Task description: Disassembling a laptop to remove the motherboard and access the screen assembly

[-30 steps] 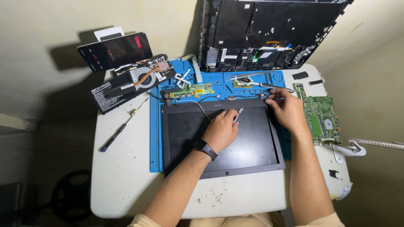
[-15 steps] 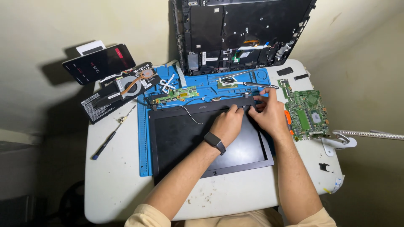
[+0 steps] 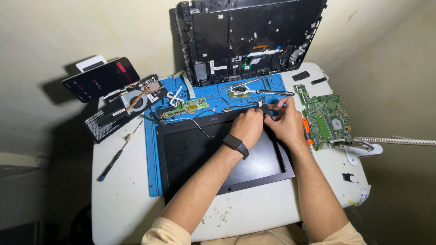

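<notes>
Head view: both hands together at the top right corner of the laptop screen panel [image 3: 218,154], lying flat on the blue repair mat [image 3: 152,149]. Left hand [image 3: 247,127], wearing a black wristband, curled with fingertips pressed on the bezel; grip unclear. Right hand [image 3: 286,122] just beside, fingers pinched near the hinge. Green motherboard [image 3: 329,120] near, right. Screwdriver [image 3: 116,159] well apart, left.
</notes>
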